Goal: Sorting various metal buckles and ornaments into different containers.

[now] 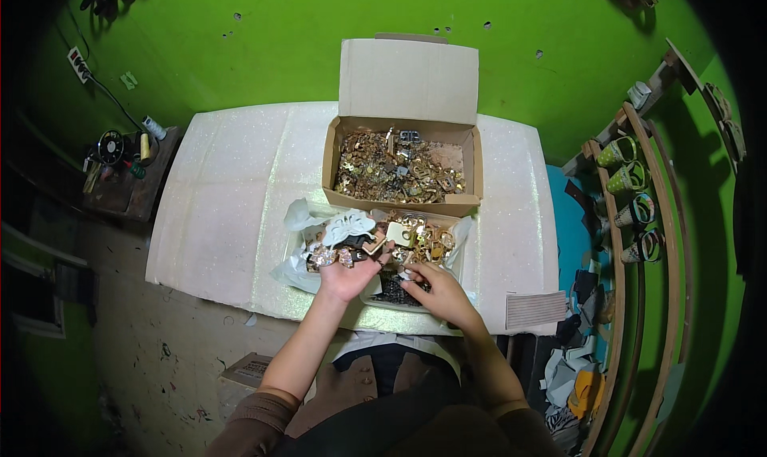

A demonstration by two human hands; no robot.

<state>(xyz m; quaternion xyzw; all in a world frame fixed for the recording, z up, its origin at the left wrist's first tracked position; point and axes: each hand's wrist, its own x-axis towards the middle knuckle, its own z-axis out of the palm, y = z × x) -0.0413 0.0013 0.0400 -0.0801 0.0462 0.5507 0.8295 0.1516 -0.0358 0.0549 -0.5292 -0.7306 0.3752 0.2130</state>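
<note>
My left hand (348, 280) is turned palm up over the near container, fingers partly curled under a handful of decorative metal ornaments. Among these are a white butterfly-shaped ornament (348, 227), a shiny pinkish one (323, 256) and dark and gold pieces. Close to its fingertips, my right hand (441, 294) has thumb and fingers pinched together; what lies between them is too small to tell. Below both hands, a shallow container lined with white plastic (294, 217) holds gold buckles and ornaments (438, 241). Small black pieces (393, 289) fill its near part.
Behind the container stands an open cardboard box (399, 205) of mixed metal fittings, its lid raised. A glittery white sheet (216, 209) covers the table. A striped piece (534, 310) lies at the right edge. Sandals (631, 205) hang on a wooden rack at right; spools (145, 145) stand left.
</note>
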